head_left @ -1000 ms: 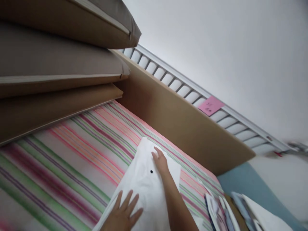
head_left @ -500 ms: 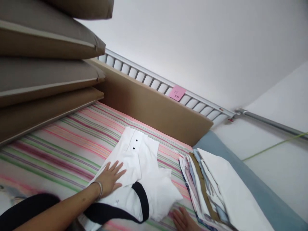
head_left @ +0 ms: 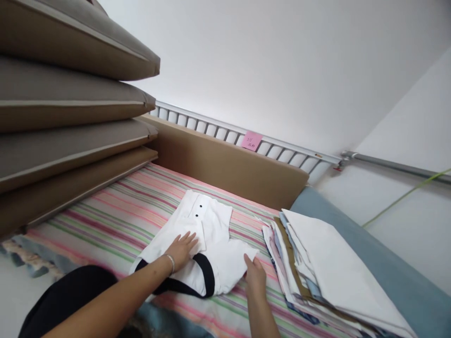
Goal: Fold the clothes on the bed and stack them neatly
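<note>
A white polo shirt (head_left: 221, 256) with black trim and two dark buttons lies partly folded on a striped bedspread (head_left: 141, 188). My left hand (head_left: 182, 251), with a bracelet at the wrist, rests flat on the shirt's middle, fingers apart. At the shirt's right side, my right hand (head_left: 255, 274) pinches the sleeve's edge between thumb and fingers. A black band of trim curves just below my left hand. Just right of my right hand stands a stack of folded clothes (head_left: 299, 267) in white, olive, pink and blue.
Grey-brown cushions (head_left: 70, 112) are piled at the left. A brown board (head_left: 225, 162) stands along the back, before a metal rail with a pink note (head_left: 252, 140). A grey pole (head_left: 394, 164) runs along the right wall, with a green cord near it.
My right hand has come up from the lower edge and taken hold of the sleeve. My left hand stays flat on the shirt. The camera view has shifted.
</note>
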Demonstrator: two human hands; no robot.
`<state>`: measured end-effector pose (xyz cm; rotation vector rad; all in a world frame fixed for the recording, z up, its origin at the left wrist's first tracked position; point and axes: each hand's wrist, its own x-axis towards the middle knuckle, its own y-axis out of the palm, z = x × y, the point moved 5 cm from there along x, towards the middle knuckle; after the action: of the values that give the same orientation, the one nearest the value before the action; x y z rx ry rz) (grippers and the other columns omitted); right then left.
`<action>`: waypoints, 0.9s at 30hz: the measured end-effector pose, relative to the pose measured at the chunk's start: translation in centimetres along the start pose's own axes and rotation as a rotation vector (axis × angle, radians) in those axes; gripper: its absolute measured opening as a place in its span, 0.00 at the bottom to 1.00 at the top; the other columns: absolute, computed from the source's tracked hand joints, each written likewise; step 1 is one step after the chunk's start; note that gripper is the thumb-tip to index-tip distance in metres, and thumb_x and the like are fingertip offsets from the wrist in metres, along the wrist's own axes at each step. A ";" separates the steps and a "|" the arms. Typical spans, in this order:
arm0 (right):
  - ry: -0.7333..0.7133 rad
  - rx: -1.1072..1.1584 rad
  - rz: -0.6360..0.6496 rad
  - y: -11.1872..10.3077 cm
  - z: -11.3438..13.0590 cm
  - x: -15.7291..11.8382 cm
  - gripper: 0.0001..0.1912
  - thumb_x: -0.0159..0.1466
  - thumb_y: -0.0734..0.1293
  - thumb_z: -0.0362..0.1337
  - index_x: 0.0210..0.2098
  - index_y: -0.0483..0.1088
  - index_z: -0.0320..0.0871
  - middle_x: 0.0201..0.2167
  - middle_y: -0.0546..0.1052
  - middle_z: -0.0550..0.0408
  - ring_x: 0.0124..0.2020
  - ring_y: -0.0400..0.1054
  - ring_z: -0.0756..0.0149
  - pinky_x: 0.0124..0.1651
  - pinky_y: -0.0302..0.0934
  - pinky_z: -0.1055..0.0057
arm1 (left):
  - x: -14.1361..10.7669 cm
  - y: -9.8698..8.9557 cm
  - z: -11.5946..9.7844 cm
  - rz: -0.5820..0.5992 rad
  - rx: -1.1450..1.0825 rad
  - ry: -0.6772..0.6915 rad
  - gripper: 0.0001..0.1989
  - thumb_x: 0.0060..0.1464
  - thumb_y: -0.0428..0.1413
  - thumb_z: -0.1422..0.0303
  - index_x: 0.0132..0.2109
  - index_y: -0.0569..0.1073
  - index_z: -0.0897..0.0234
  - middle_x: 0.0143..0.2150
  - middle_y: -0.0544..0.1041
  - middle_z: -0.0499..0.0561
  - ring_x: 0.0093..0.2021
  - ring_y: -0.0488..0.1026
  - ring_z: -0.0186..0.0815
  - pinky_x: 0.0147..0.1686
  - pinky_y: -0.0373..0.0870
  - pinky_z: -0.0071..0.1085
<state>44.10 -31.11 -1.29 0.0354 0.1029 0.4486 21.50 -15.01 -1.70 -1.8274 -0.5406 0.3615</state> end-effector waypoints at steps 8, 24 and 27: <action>-0.519 -0.520 0.284 13.6 5.7 -7.6 0.21 0.58 0.57 0.39 0.47 0.69 0.37 0.45 0.73 0.45 0.47 0.67 0.58 0.51 0.58 0.64 | 2.2 3.0 1.6 -0.043 -0.948 -0.168 0.16 0.51 0.49 0.68 0.47 0.71 0.64 0.54 0.70 0.56 0.58 0.60 0.43 0.60 0.45 0.44; -0.204 -0.346 0.564 5.3 -0.6 -4.5 0.18 0.56 0.62 0.47 0.37 0.74 0.41 0.35 0.76 0.50 0.35 0.68 0.61 0.40 0.61 0.68 | 0.5 0.7 8.7 -0.346 -1.317 -0.780 0.12 0.42 0.59 0.62 0.30 0.68 0.66 0.22 0.72 0.48 0.22 0.69 0.32 0.23 0.66 0.27; -0.127 -0.341 0.644 5.8 -1.6 -5.7 0.21 0.55 0.62 0.49 0.39 0.73 0.41 0.31 0.76 0.51 0.30 0.67 0.64 0.34 0.61 0.70 | 1.8 -1.0 8.9 -0.347 -1.162 -0.744 0.14 0.45 0.57 0.61 0.36 0.70 0.67 0.27 0.74 0.49 0.26 0.72 0.32 0.26 0.68 0.26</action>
<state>36.37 -28.32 -1.98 -0.2451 -0.1173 1.1004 18.42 -6.56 -3.48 -2.5822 -1.8474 0.5452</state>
